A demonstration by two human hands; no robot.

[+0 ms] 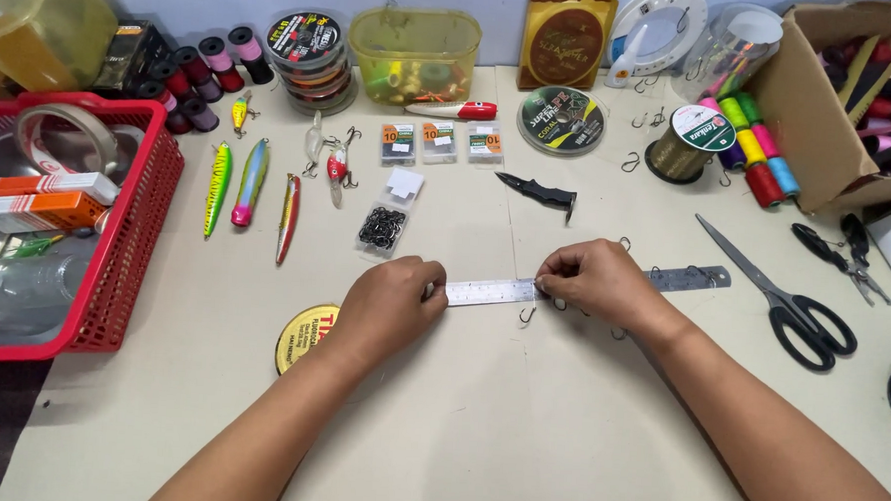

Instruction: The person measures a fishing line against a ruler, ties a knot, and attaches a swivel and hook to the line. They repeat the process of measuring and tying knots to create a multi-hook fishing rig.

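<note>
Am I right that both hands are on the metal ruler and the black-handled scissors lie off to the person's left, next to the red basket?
Not quite. In the head view both hands, left hand and right hand, are on the metal ruler, but the black-handled scissors lie to the person's right, far from the red basket on the left.

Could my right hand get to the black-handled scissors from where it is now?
Probably yes. The right hand rests on the steel ruler, and the scissors lie flat just to its right on the table, with only the ruler's end and small hooks between.
</note>
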